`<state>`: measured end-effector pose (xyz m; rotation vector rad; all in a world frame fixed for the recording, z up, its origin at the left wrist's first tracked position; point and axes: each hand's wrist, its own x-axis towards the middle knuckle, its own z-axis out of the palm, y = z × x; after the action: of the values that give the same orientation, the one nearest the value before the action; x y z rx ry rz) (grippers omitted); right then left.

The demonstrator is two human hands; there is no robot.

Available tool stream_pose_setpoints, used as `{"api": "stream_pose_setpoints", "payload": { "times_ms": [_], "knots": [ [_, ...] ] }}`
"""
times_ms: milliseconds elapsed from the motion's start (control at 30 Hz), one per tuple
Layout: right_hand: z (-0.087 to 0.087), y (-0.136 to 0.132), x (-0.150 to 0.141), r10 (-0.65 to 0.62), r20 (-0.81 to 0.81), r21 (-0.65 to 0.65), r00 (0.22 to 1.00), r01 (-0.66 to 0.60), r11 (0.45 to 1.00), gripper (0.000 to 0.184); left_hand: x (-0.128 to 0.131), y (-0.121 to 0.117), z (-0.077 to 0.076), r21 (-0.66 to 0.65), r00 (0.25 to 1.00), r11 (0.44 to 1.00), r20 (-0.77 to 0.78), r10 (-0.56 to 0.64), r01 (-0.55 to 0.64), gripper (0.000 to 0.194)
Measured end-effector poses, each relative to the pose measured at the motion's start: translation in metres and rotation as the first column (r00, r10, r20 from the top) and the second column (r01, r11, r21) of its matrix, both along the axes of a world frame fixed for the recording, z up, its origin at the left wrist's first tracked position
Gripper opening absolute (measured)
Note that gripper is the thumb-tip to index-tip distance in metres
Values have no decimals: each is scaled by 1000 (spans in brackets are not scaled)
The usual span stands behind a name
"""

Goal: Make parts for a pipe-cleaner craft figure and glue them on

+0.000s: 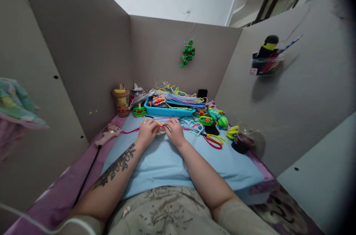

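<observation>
My left hand (147,131) and my right hand (174,131) meet over the blue-covered table, fingertips pinched on a pink-red pipe cleaner (130,131). One length of it runs out to the left of my left hand. Beneath the fingers lies a small round piece (160,132) with yellow and pale parts, mostly covered by my hands. Loose pale-blue and pink pipe cleaners (194,126) lie just right of my right hand. Farther right are red-handled scissors (214,141), beside yellow strands.
A blue tray (169,112) heaped with pipe cleaners stands behind my hands. Left are a pink glue gun (109,133) with a black cord and a lidded cup (121,102). Green woven pieces (205,120) and a dark jar (241,142) sit right. Grey panels (172,49) enclose the table.
</observation>
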<state>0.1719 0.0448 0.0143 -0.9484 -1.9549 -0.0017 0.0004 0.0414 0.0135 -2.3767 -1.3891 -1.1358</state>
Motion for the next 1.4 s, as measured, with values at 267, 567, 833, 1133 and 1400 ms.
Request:
{"api": "stream_pose_setpoints", "payload": {
  "times_ms": [267,567,833,1133,1400],
  "knots": [
    [2,6,-2,-14,-364,-175,931,-53,983,14,5,-2,1,8,999,999,31,-35,35,18],
    [-2,12,-25,-161,-933,-352,322,-723,595,23,23,-4,1,36,997,998,60,-52,50,17],
    [3,14,-17,-279,-893,-450,353,-674,586,30,12,2,-1,-23,994,999,100,-34,37,15],
    [28,-12,121,-614,204,-448,762,630,634,24,0,6,-1,-105,972,994,233,41,-17,16],
    [-2,-36,202,-408,732,-345,545,814,468,22,-15,9,5,-88,957,992,266,114,-93,15]
  ]
}}
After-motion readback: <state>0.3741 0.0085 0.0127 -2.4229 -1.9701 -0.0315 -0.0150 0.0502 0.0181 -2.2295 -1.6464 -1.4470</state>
